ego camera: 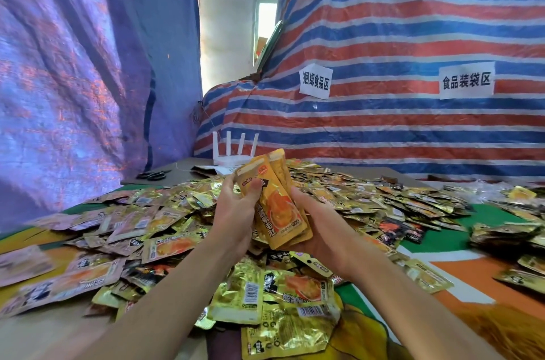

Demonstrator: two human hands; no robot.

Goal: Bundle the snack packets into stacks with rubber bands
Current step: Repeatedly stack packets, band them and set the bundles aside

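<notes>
I hold a small stack of orange-yellow snack packets (275,203) upright above the table, between both hands. My left hand (236,212) grips the stack's left edge, thumb on the front. My right hand (318,230) cups it from the right and below, fingers curled behind. A big heap of loose gold and orange packets (339,194) spreads over the table under and beyond my hands. No rubber band shows in view.
A white router with several antennas (234,153) stands at the back of the table, black scissors (154,174) to its left. Striped tarp (413,50) with two paper signs rises behind. Dark packet bundles (501,234) lie at the right.
</notes>
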